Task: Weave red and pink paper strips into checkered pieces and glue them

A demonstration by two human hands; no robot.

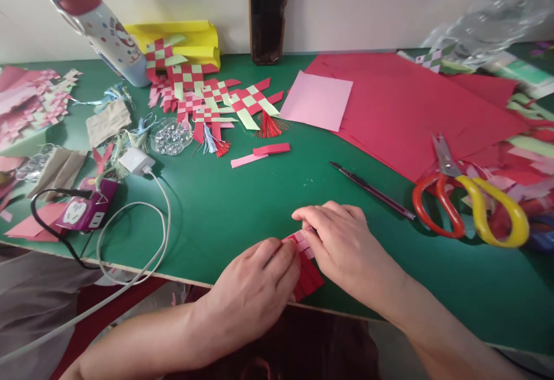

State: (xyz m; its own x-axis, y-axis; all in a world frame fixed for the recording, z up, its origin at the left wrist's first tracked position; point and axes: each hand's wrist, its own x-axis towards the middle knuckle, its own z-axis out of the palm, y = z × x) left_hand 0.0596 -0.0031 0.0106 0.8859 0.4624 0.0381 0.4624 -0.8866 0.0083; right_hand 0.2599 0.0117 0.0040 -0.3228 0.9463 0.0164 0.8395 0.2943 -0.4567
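Near the table's front edge lies a red and pink woven paper piece (308,279), with red strips hanging toward me. My left hand (259,279) is closed over its left side, fingers bent onto the weave. From the right, my right hand (337,238) pinches the upper end of the pink strips between thumb and fingers. Part of the weave is hidden under both hands. Two loose paper strips, one red (272,149) and one pink (250,160), lie beyond my hands. A craft knife (372,189) rests to the right of them.
Scissors (450,166) with red and yellow handles lie at right, by large red paper sheets (389,108) and a pink square (318,101). Woven paper fish (251,100) are piled at the back. A white cable (167,224), bottle (104,28) and purple power block (89,204) occupy the left.
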